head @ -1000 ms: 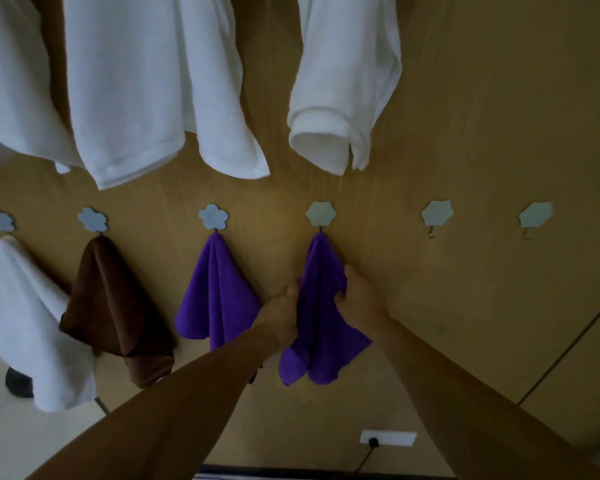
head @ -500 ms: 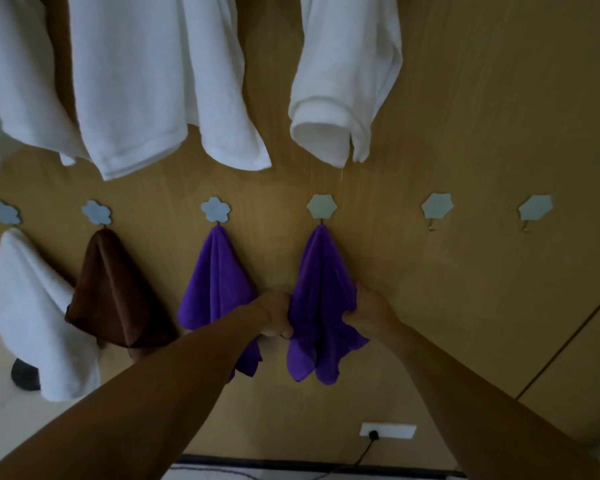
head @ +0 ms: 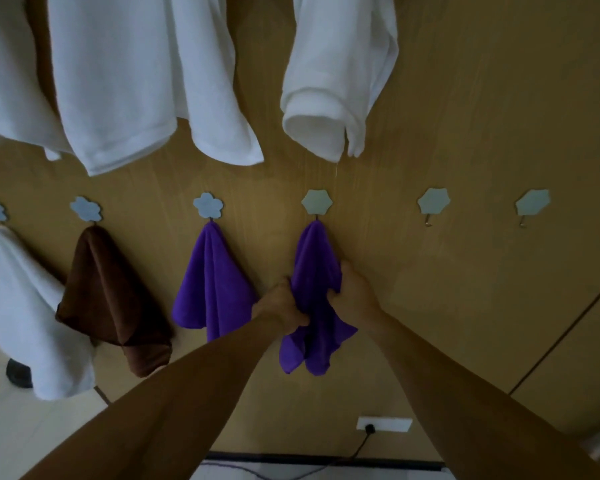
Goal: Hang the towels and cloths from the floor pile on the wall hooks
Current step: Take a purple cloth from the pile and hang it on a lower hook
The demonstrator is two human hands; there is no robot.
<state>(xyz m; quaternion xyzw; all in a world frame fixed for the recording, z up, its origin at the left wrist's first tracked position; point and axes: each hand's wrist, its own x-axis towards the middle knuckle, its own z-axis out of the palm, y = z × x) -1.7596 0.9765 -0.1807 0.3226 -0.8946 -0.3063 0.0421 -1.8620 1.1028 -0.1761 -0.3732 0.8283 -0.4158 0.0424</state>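
Four low hooks filled; both hands, left hand [head: 282,304] and right hand [head: 355,295], pinch the right purple cloth [head: 313,289] hung on its hook [head: 316,202]; two right hooks [head: 433,201] bare; pile unseen.

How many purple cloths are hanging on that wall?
2. One purple cloth hangs alone on the third hook from the left; the other purple cloth, on the fourth hook, is gripped by both hands.
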